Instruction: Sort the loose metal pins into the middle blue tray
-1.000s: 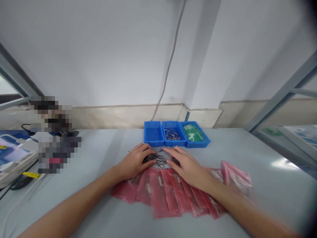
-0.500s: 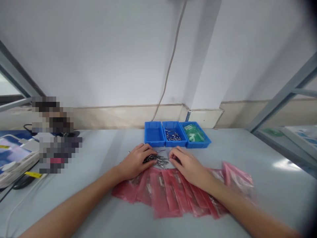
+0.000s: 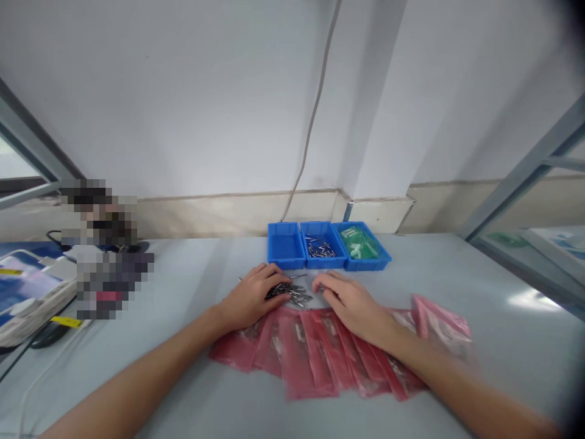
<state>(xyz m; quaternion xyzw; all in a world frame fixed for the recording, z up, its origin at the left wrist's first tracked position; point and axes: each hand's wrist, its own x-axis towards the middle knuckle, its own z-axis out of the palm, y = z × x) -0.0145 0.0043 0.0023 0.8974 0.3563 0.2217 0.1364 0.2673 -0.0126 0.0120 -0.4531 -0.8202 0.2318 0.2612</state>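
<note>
A loose pile of thin metal pins (image 3: pixel 299 295) lies on the table before me. Cupped against its left side is my left hand (image 3: pixel 251 294), thumb and fingers apart and touching the pins. My right hand (image 3: pixel 345 299) is just right of the pile with its fingers curled in; a small greyish bit shows at the fingertips, too small to name. Under and in front of my right wrist, pink clear plastic bags (image 3: pixel 311 372) overlap in a fanned row, several with small pale pieces inside.
Three blue bins stand along the wall: a left bin (image 3: pixel 286 247) showing its bare floor, a middle bin (image 3: pixel 325 263) with metal pins, and a right bin (image 3: pixel 372 264) with green bags. Leftward are a blurred-out person (image 3: pixel 107 262), a power strip (image 3: pixel 41 311) and cables.
My right fingertips have drawn slightly away from the pile, and the thumb has shifted. My left hand stays on the pins. The view has tilted a little.
</note>
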